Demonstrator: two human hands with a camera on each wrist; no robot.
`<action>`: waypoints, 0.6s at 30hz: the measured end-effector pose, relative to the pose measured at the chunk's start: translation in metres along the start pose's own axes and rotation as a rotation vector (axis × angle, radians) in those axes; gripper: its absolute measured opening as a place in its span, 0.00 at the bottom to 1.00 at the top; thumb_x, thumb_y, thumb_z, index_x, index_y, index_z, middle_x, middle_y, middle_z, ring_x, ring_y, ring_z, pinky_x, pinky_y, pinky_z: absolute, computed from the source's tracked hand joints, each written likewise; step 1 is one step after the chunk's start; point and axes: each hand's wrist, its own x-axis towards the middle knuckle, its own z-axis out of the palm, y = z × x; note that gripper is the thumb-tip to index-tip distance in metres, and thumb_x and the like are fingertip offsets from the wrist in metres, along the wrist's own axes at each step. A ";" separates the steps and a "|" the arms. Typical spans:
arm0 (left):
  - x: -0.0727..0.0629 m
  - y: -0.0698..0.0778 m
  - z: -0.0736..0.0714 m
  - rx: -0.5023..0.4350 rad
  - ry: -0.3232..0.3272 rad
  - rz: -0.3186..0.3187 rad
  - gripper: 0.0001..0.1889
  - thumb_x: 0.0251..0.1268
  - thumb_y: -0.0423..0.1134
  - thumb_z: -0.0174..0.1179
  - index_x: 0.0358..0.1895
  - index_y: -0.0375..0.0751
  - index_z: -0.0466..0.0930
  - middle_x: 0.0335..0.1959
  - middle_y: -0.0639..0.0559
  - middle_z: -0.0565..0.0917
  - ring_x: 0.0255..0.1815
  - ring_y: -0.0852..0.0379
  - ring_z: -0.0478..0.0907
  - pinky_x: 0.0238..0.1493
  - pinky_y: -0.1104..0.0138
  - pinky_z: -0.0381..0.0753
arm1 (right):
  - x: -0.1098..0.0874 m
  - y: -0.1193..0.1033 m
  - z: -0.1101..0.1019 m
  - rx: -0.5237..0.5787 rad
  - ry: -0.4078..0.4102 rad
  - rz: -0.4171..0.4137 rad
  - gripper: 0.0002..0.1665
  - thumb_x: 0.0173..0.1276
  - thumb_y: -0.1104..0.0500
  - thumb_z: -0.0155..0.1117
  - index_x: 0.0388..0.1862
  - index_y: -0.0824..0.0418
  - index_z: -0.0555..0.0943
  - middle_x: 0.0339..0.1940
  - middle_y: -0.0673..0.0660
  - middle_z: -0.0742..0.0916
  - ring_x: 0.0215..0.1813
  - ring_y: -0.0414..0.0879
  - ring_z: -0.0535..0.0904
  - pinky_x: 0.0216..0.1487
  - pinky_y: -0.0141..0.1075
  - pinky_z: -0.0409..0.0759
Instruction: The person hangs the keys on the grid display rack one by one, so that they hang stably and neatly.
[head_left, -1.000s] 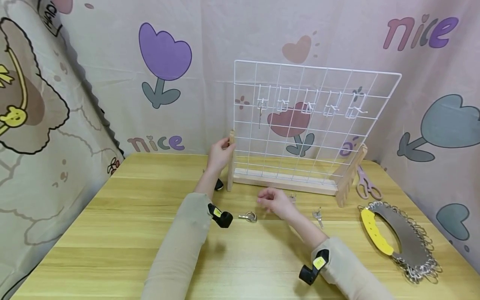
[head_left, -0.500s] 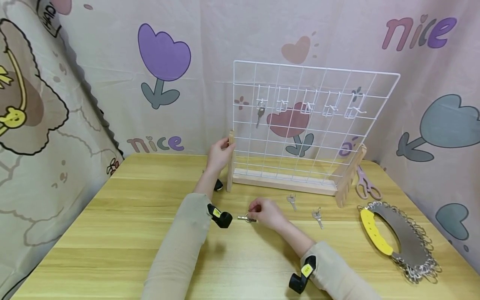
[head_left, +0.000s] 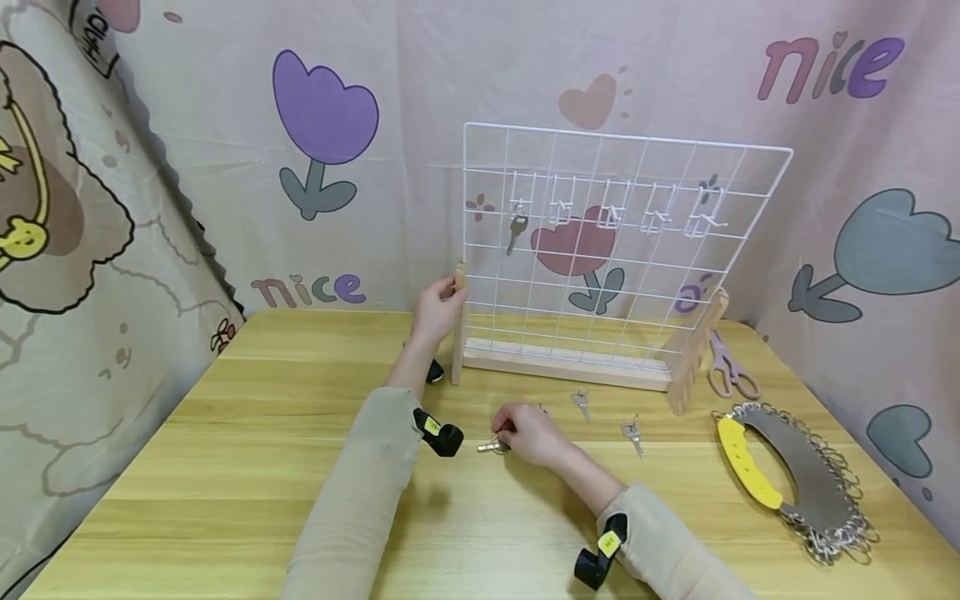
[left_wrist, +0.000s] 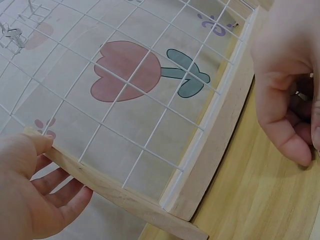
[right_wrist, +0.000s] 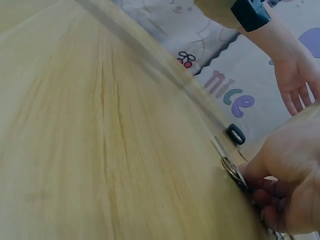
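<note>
My left hand (head_left: pixel 438 310) grips the wooden side post (left_wrist: pixel 115 192) of a white wire grid rack (head_left: pixel 592 321), thumb in front and fingers behind. Low over the table, my right hand (head_left: pixel 531 435) pinches a key (head_left: pixel 489 448) by its metal ring (right_wrist: pixel 231 169); the fingers hide part of it. One key (head_left: pixel 517 229) hangs from the leftmost of several white hooks (head_left: pixel 611 218) on the grid. Two more keys, a nearer one (head_left: pixel 633 437) and a farther one (head_left: pixel 581 403), lie on the wood right of my right hand.
On the right lies a large metal ring (head_left: pixel 821 467) with a yellow handle (head_left: pixel 746 462) and many small wire loops along its edge. Purple scissors (head_left: pixel 731 371) lie behind it, beside the rack's right post (head_left: pixel 697 350). A small black object (head_left: pixel 435 372) sits near the left post.
My right hand has moved left and down onto the ringed key and now pinches it. The hanging key has swung to show its broad face. My left hand stays on the post.
</note>
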 end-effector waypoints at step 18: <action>0.001 0.000 0.000 -0.021 -0.010 -0.008 0.26 0.68 0.43 0.53 0.66 0.37 0.65 0.60 0.41 0.71 0.61 0.48 0.68 0.61 0.59 0.68 | -0.004 0.003 -0.011 -0.042 -0.110 -0.013 0.09 0.61 0.63 0.64 0.21 0.56 0.78 0.22 0.46 0.77 0.26 0.40 0.69 0.28 0.33 0.69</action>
